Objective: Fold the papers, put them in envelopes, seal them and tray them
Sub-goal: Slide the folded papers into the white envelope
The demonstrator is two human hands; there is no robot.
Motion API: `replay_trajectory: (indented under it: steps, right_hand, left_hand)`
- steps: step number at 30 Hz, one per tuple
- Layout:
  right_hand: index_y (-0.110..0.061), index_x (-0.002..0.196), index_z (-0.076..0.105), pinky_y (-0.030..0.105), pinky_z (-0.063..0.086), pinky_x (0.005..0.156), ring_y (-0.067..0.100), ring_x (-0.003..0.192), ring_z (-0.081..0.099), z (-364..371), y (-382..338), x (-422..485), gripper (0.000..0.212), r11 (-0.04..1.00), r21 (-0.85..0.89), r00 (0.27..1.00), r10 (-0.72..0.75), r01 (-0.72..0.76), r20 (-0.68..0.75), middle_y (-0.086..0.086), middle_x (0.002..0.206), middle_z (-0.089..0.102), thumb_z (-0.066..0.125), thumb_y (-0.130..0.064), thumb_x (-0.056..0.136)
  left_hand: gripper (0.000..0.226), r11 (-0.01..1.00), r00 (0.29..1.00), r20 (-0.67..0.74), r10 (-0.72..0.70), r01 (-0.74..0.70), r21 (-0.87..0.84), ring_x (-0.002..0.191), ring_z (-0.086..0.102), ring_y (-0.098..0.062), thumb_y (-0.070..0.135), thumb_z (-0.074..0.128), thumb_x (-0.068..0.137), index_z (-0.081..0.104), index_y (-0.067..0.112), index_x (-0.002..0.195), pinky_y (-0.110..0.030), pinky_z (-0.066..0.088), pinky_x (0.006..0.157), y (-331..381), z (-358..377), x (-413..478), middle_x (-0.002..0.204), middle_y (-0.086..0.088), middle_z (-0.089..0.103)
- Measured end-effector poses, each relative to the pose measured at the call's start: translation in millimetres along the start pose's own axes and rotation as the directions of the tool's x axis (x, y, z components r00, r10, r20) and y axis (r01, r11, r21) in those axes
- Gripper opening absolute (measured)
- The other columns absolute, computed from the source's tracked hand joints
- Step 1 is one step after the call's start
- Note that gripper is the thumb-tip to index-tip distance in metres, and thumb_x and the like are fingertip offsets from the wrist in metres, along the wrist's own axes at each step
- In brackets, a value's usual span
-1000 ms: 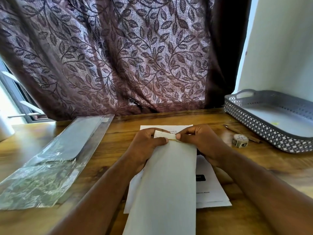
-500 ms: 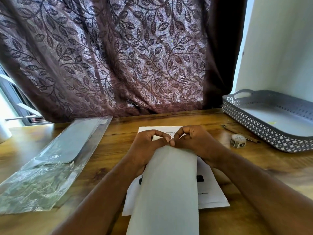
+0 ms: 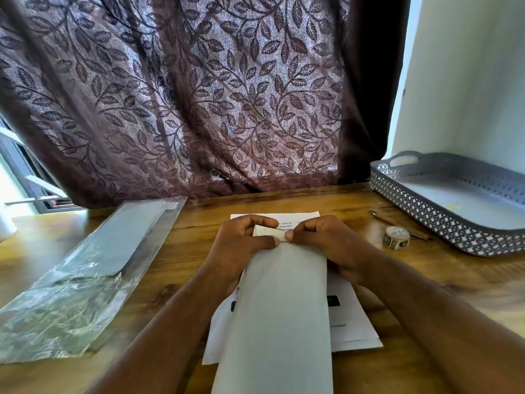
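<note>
A long white envelope (image 3: 281,314) lies lengthwise in front of me on a stack of printed papers (image 3: 352,328). My left hand (image 3: 241,245) and my right hand (image 3: 324,243) both pinch the envelope's far end, thumbs meeting at the small flap (image 3: 270,231). The flap stands partly raised between the fingers. The grey perforated tray (image 3: 420,220) sits at the right, holding only a small yellow speck.
A clear plastic pack of envelopes (image 3: 93,268) lies at the left on the wooden table (image 3: 181,251). A small roll of tape (image 3: 396,238) and a pen (image 3: 397,223) lie beside the tray. A leaf-patterned curtain (image 3: 199,95) hangs behind the table.
My thumbs and fingers shifted along the envelope's far end; the flap shows again between them after being covered half a second ago. The envelope stays in place.
</note>
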State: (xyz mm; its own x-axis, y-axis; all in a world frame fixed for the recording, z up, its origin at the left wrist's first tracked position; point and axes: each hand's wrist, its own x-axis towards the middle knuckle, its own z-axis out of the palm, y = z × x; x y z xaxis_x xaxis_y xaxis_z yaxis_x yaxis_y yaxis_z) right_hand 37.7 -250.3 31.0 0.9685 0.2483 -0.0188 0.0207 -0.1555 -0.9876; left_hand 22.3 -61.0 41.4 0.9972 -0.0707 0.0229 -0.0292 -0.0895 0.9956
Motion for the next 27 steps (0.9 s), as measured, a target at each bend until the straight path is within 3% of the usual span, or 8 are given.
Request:
replay_trajectory:
  steps: [4,7,10,15,18,22,25,27]
  right_hand:
    - [-0.008,0.09,0.08,0.036,0.059,0.068,0.025,0.083,0.07,-5,-3,-1,0.01,0.993,0.09,0.997,0.076,-0.078,0.025,0.011,0.096,0.077,0.074,-0.016,0.089]
    - [0.0,0.099,0.078,0.035,0.06,0.068,0.026,0.088,0.072,-11,-3,-2,0.014,0.975,0.155,0.987,0.15,-0.158,0.06,0.012,0.102,0.077,0.071,-0.009,0.09]
    - [0.006,0.101,0.075,0.033,0.061,0.065,0.024,0.083,0.074,-14,-3,-3,0.016,0.959,0.2,0.979,0.189,-0.201,0.078,0.012,0.097,0.077,0.07,-0.003,0.09]
    - [0.003,0.095,0.076,0.03,0.062,0.064,0.022,0.079,0.075,-16,-6,0,0.01,0.958,0.225,0.984,0.171,-0.179,0.053,0.012,0.093,0.078,0.069,-0.001,0.089]
    - [0.004,0.097,0.073,0.029,0.06,0.061,0.02,0.073,0.075,-23,-7,1,0.009,0.947,0.285,0.987,0.159,-0.149,-0.012,0.014,0.088,0.077,0.067,0.0,0.091]
    - [0.01,0.106,0.069,0.024,0.058,0.052,0.019,0.066,0.075,-37,-13,1,0.016,0.892,0.447,0.973,0.159,-0.067,-0.171,0.019,0.089,0.074,0.061,0.002,0.095]
    - [0.007,0.115,0.065,0.023,0.056,0.048,0.015,0.061,0.073,-41,-17,-1,0.03,0.805,0.591,0.972,0.105,0.04,-0.209,0.012,0.076,0.075,0.054,-0.019,0.103]
    - [-0.002,0.119,0.066,0.032,0.062,0.063,0.02,0.081,0.077,-43,-18,1,0.054,0.741,0.667,0.987,0.041,0.076,-0.158,0.013,0.094,0.078,0.04,-0.046,0.105]
  left_hand:
    - [0.028,1.0,1.0,-0.017,-0.006,0.005,-0.029,0.095,0.074,-0.023,-0.005,0.075,0.08,0.075,0.012,0.101,-0.044,0.058,0.092,1,-2,1,0.097,-0.002,0.078]
    - [0.022,1.0,0.999,-0.038,-0.011,0.011,-0.024,0.095,0.074,-0.017,-0.001,0.072,0.085,0.076,0.012,0.103,-0.04,0.059,0.091,0,-5,2,0.1,0.001,0.078]
    - [0.021,1.0,0.998,-0.052,-0.026,0.026,-0.009,0.092,0.075,-0.018,0.003,0.062,0.095,0.078,0.015,0.099,-0.036,0.061,0.083,-1,-7,2,0.101,0.001,0.078]
    - [0.031,0.984,0.994,0.0,-0.113,0.112,-0.138,0.085,0.075,-0.022,0.003,0.048,0.101,0.077,0.014,0.102,-0.03,0.058,0.066,4,-8,1,0.101,-0.007,0.078]
    - [0.02,0.977,0.982,0.102,-0.162,0.174,-0.124,0.087,0.074,-0.024,0.02,0.057,0.1,0.073,0.012,0.109,-0.038,0.058,0.079,3,-12,-1,0.103,-0.01,0.077]
    - [0.037,0.969,0.935,0.263,-0.239,0.245,0.009,0.106,0.07,-0.035,0.032,0.069,0.09,0.068,0.014,0.122,-0.054,0.053,0.097,4,-22,-3,0.116,-0.012,0.074]
    - [0.039,0.968,0.936,0.265,-0.23,0.248,-0.035,0.099,0.073,-0.034,0.027,0.07,0.088,0.066,0.01,0.122,-0.046,0.059,0.087,7,-25,-4,0.112,-0.014,0.074]
    - [0.032,0.966,0.95,0.25,-0.187,0.224,-0.128,0.081,0.075,-0.028,0.025,0.066,0.092,0.067,0.005,0.117,-0.037,0.061,0.069,9,-22,-4,0.101,-0.015,0.076]
